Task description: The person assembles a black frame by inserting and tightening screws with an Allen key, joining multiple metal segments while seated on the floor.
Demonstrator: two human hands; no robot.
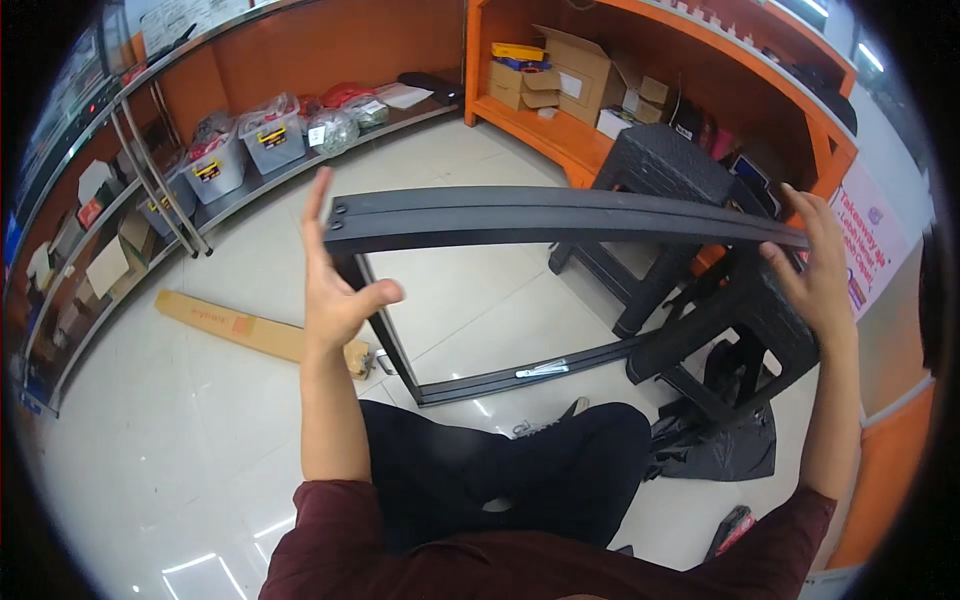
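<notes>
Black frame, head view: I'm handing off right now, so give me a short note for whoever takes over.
Left hand: open, palm against the left end of the black frame, fingers up behind its top bar, thumb out.
Right hand: fingers curled over the bar's right end, steadying it.
Frame: held upright in front of the seated person, top bar level, left upright running down to a lower rail near the floor.
Nearby: two black plastic stools behind the frame, a long cardboard box on the floor at left.
Done: frame raised and held at both ends.
Left: cannot tell from this view; nothing else is attached yet.
</notes>
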